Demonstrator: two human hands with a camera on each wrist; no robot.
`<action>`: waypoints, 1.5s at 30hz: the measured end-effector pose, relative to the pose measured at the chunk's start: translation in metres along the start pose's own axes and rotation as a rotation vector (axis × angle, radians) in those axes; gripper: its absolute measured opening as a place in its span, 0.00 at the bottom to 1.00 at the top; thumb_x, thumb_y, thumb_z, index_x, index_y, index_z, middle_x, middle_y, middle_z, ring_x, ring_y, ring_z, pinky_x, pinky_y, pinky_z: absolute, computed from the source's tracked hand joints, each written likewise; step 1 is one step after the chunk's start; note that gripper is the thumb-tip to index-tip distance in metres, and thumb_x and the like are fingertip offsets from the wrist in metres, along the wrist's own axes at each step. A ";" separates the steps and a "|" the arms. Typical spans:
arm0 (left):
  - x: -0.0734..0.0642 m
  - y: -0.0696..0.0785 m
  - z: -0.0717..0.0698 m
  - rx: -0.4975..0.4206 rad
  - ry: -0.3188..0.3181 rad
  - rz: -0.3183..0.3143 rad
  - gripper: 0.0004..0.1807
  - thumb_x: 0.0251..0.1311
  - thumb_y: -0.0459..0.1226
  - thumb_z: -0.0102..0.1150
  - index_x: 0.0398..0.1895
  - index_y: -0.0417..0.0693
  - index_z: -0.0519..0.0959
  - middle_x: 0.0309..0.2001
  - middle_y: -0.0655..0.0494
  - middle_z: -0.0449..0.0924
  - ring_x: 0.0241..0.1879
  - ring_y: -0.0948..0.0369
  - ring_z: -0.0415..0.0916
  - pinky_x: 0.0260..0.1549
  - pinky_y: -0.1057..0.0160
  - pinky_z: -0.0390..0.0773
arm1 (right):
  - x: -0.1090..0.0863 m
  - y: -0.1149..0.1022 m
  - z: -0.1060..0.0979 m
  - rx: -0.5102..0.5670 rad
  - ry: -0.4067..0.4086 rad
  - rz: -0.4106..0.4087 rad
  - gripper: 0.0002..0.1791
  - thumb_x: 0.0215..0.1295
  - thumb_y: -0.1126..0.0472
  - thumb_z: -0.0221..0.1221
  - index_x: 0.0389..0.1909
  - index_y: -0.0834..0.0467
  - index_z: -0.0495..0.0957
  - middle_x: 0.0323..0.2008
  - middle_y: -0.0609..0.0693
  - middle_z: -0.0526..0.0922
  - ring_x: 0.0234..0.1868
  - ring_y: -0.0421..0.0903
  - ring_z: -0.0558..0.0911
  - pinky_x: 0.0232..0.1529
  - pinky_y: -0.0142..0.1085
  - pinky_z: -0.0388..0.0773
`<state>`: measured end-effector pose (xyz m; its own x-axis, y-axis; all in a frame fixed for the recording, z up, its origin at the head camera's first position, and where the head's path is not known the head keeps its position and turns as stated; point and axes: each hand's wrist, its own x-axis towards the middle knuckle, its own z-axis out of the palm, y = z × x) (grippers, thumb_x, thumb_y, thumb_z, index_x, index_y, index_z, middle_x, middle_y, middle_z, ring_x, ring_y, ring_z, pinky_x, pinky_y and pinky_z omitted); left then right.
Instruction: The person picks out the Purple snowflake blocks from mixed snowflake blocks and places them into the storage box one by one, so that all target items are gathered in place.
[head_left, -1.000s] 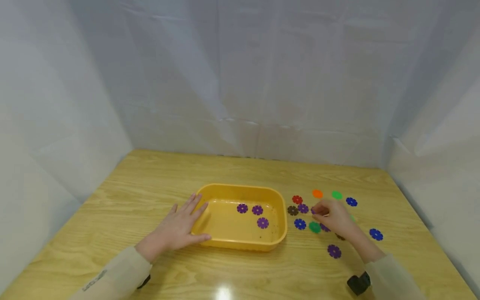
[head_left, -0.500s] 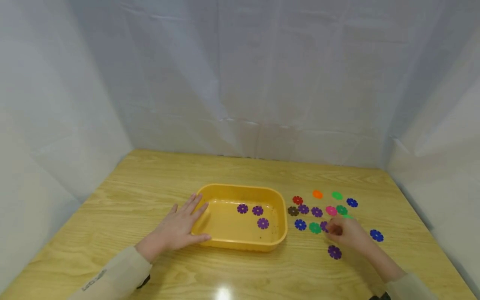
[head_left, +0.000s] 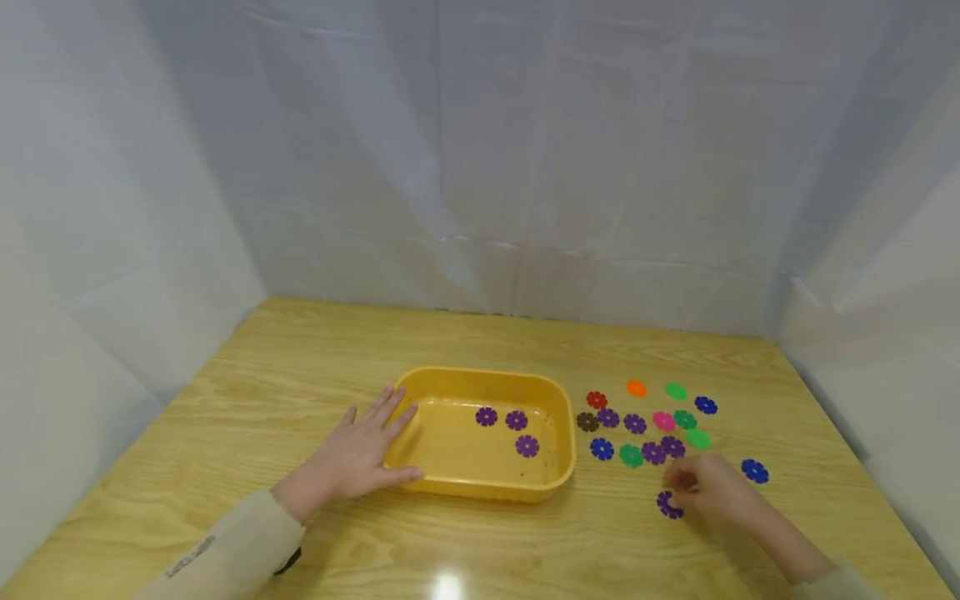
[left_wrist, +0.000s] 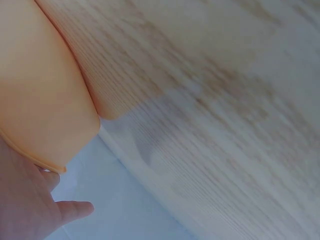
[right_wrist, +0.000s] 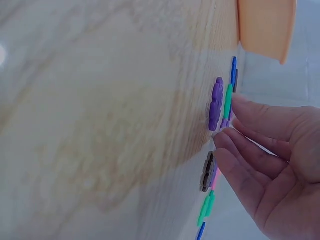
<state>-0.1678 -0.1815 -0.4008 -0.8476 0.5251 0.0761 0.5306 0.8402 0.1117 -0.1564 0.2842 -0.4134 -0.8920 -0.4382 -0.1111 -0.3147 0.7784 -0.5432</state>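
Note:
My left hand lies with spread fingers over the left rim of a yellow plastic tray. In the left wrist view, that hand touches the edge of the tray. Three purple snowflake discs, one of them the nearest disc, lie flat inside it. My right hand is right of the tray, fingertips partly covering a purple snowflake disc on the table. The right wrist view shows a gap between thumb and fingers of the right hand, close to that purple disc.
Several more flat discs lie right of the tray, among them a red disc, an orange disc, a pink disc and a blue disc. A brown disc is beside the right fingers. White sheeting encloses the wooden table.
My right hand has moved toward the table's front, from among the discs to the nearest purple one, uncovering pink, green and purple discs. The left hand and tray have stayed put.

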 end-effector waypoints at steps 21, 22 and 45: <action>-0.001 0.001 0.001 -0.014 -0.016 -0.014 0.46 0.52 0.64 0.45 0.66 0.42 0.54 0.67 0.42 0.39 0.66 0.48 0.37 0.51 0.34 0.50 | -0.001 0.001 0.009 -0.037 -0.004 -0.051 0.13 0.38 0.65 0.69 0.26 0.59 0.76 0.23 0.43 0.73 0.25 0.37 0.70 0.25 0.30 0.71; -0.001 0.001 0.001 -0.016 -0.016 -0.015 0.46 0.51 0.64 0.45 0.66 0.43 0.54 0.68 0.42 0.39 0.66 0.48 0.37 0.51 0.34 0.50 | -0.001 0.001 0.010 -0.038 -0.003 -0.044 0.13 0.37 0.66 0.69 0.26 0.59 0.75 0.23 0.43 0.72 0.25 0.38 0.70 0.25 0.30 0.71; 0.001 0.000 0.001 -0.007 -0.020 -0.020 0.46 0.51 0.65 0.44 0.66 0.43 0.54 0.68 0.42 0.39 0.66 0.48 0.36 0.51 0.34 0.50 | 0.003 -0.007 0.009 -0.005 0.022 0.027 0.09 0.45 0.70 0.63 0.23 0.55 0.73 0.22 0.42 0.73 0.25 0.38 0.71 0.24 0.28 0.71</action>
<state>-0.1683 -0.1808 -0.4017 -0.8580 0.5107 0.0544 0.5134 0.8497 0.1204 -0.1536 0.2735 -0.4170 -0.9069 -0.4075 -0.1073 -0.2923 0.7918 -0.5363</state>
